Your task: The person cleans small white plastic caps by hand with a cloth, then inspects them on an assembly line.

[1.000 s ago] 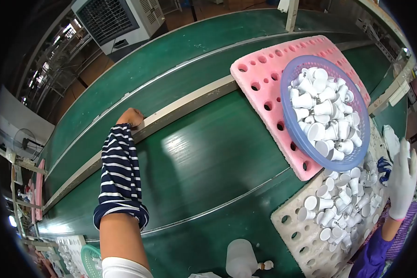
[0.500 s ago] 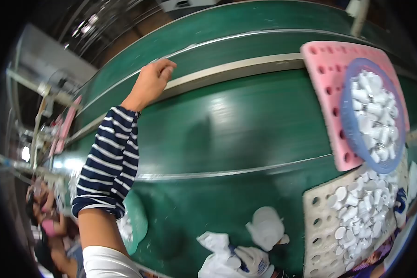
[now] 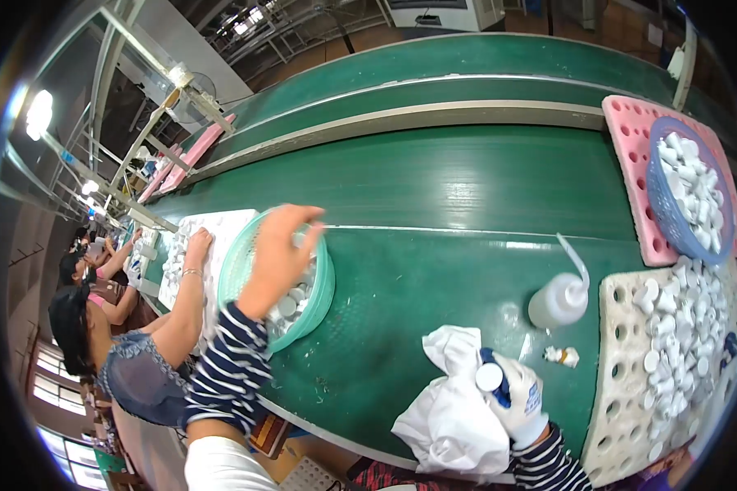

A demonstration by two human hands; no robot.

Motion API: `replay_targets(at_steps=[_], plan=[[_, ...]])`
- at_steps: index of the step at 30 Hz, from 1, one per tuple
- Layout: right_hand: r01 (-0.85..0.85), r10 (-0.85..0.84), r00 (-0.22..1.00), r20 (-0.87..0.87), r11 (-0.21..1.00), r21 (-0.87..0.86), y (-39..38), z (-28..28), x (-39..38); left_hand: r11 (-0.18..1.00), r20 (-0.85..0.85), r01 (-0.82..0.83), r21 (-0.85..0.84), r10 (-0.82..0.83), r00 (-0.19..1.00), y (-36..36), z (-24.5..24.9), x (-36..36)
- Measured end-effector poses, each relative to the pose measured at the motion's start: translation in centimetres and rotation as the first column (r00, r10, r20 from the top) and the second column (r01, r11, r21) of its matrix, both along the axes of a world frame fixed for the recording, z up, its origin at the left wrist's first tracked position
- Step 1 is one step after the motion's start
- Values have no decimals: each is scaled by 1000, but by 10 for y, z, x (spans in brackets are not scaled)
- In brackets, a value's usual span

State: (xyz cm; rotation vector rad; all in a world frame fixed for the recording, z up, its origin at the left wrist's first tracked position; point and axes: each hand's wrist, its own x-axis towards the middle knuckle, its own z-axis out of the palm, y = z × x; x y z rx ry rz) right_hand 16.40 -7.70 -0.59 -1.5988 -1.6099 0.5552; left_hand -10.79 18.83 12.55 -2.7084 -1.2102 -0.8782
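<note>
My bare left hand, in a striped sleeve, is over the green basket, thumb and fingers curved and apart with nothing visible between them. White plastic parts lie in that basket, partly hidden by my hand. At the lower right, my right hand wears a white and blue glove. It is closed on a small white plastic part with a round flat face. A white cloth hangs and bunches beside and under the glove on the green work surface.
A squeeze bottle and a small white-and-brown scrap sit right of centre. Farther right, a beige perforated mat bears many white parts; a blue basket of them rests on a pink mat. Other people work at left.
My left hand has come down and nearer, from the far rail to over the green basket. The view has shifted, bringing the round white part in my right glove and the upright bottle into sight.
</note>
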Motion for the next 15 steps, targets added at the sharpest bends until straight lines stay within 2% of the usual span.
replay_targets(at_steps=[2, 4, 5, 7, 8, 10, 13, 15], plan=[[-2, 4, 1000, -20, 998, 65, -2, -3, -2, 908, 300, 145, -394, -22, 954, -62, -18, 34], [17, -15, 1000, -24, 998, 59, -3, 0, -8, 725, 443, 352, -592, -72, 894, -117, -39, 64], [22, -24, 1000, 16, 994, 109, -3, -5, -11, 670, 493, 448, -592, -138, 859, -139, -58, 77], [14, -27, 996, 82, 988, 152, -4, -18, -12, 668, 554, 541, -511, -226, 801, -181, -80, 103], [-5, -10, 995, 99, 989, 149, -5, -31, -8, 772, 519, 532, -346, -315, 794, -189, -100, 112], [-19, 4, 996, 92, 987, 162, -10, -13, -15, 791, 539, 457, -407, -197, 819, -202, -115, 117], [-44, 17, 989, 148, 982, 183, -6, -12, -19, 733, 645, 516, -444, -139, 752, -197, -136, 114], [-48, 2, 974, 228, 980, 194, -3, -15, -20, 454, 797, 692, -561, 68, 601, -195, -149, 116]])
